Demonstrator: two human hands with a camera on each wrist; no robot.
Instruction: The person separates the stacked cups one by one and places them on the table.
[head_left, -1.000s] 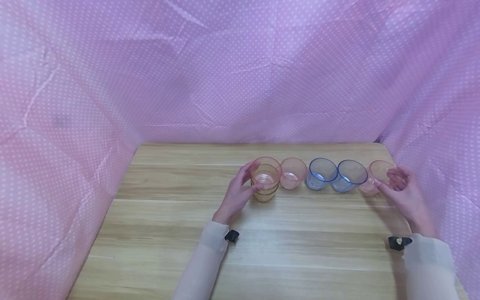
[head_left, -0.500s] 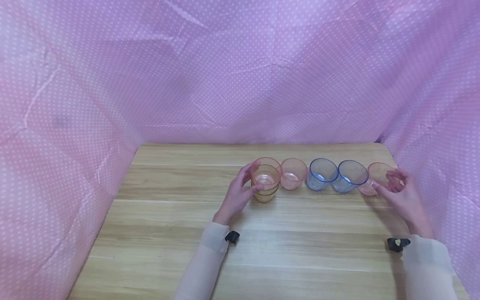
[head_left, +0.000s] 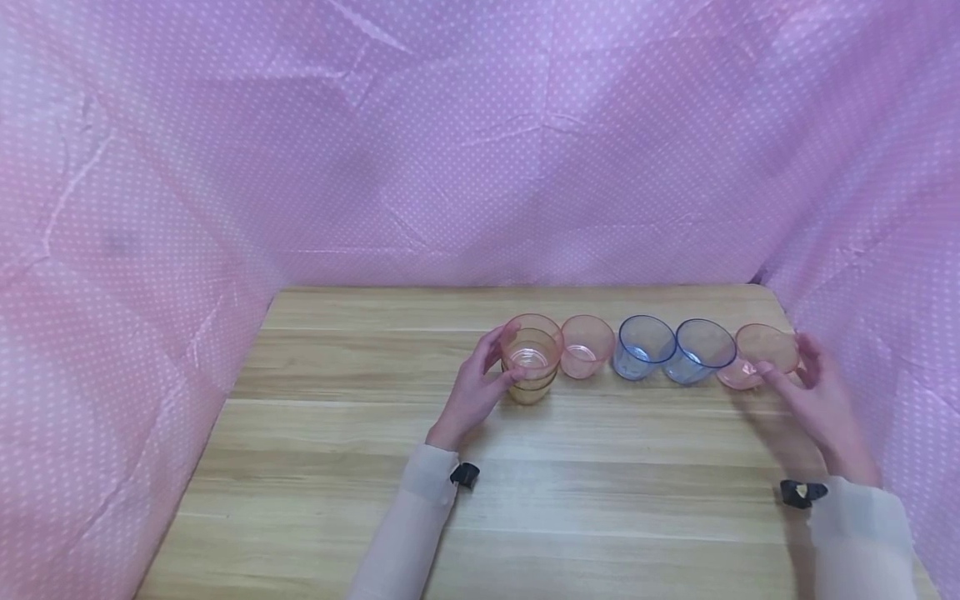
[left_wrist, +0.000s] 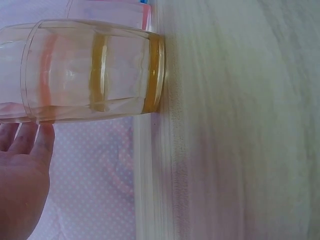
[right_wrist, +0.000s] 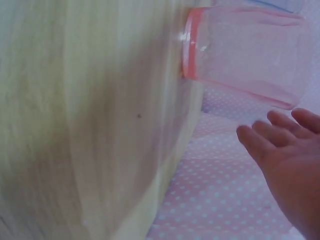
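- My left hand (head_left: pixel 474 385) is gripping a stack of cups (head_left: pixel 531 358), pink nested over amber, which is standing on the table (head_left: pixel 300 467).
- Just right of the stack, a pink cup (head_left: pixel 587 350) is standing.
- Farther right of it, two blue cups (head_left: pixel 643 346) are standing side by side.
- Farthest right of the stack, my right hand (head_left: pixel 821 400) is lying open beside another pink cup (head_left: pixel 761 348); I'm not seeing clearly whether they're touching.
- Behind the stack, dotted pink cloth (head_left: pixel 480 167) is hanging.
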